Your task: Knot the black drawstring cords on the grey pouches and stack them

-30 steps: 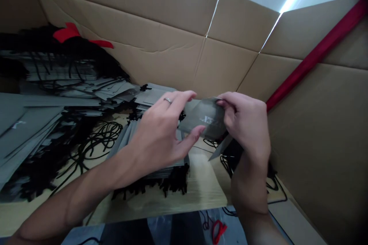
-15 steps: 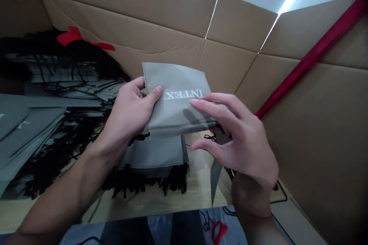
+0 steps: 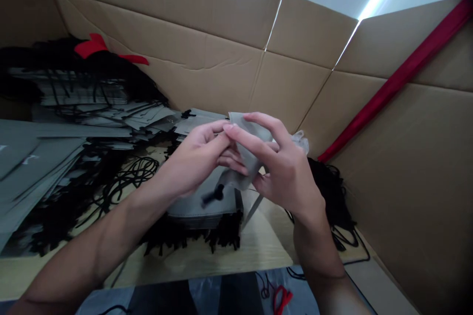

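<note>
Between my two hands, above the table, is a grey fabric drawstring pouch (image 3: 249, 160) seen nearly edge-on and bent. My left hand (image 3: 210, 152) holds its left side, thumb and fingers closed on the fabric. Curled round its right side and top edge, my right hand (image 3: 286, 167) grips it too, its fingertips close to the left thumb. A black knotted cord end (image 3: 213, 196) dangles from the pouch's lower left, a bit blurred. The print is hidden. Below lies a neat stack of like grey pouches (image 3: 203, 207), black cord ends along its front.
More grey pouches (image 3: 48, 150) and black cords (image 3: 125, 177) are piled at left, with a red strip (image 3: 90, 47) on top. Cardboard walls (image 3: 207, 69) close off the back and right. Black cords (image 3: 328, 192) and clear plastic (image 3: 301, 141) lie at right.
The pouch has turned from face-on to edge-on and come down slightly. My hands have moved together, and my right hand has closed onto the pouch.
</note>
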`<state>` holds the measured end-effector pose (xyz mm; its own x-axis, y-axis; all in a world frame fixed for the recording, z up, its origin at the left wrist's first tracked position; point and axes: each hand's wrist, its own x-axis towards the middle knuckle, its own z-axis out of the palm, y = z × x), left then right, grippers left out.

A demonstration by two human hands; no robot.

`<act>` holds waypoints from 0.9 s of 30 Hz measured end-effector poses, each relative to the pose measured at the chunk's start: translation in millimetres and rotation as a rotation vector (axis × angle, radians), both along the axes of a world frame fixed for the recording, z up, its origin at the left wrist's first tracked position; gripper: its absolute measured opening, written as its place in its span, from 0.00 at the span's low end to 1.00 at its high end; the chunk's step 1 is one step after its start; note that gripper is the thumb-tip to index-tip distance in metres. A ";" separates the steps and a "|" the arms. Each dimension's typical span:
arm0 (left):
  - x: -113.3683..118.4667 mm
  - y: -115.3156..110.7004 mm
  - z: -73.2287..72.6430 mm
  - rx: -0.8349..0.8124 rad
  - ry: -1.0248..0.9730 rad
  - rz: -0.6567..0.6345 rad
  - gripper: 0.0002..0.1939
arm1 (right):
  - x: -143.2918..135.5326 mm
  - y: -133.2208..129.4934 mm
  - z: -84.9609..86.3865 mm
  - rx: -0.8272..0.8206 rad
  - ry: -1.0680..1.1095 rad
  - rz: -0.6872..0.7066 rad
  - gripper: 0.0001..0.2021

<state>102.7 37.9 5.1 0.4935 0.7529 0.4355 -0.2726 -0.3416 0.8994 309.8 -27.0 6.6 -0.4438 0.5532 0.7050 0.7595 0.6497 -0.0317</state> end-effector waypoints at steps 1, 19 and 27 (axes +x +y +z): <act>-1.4 -0.8 1.5 -0.024 -0.019 -0.080 0.16 | 0.7 2.2 -0.9 0.010 0.017 -0.013 0.42; -12.7 -28.0 -2.8 0.730 0.083 0.444 0.08 | 9.3 -2.1 14.7 -0.304 0.238 0.150 0.12; -19.3 -37.2 6.3 0.639 0.317 0.176 0.12 | 11.3 -11.1 9.8 -0.193 0.522 0.212 0.14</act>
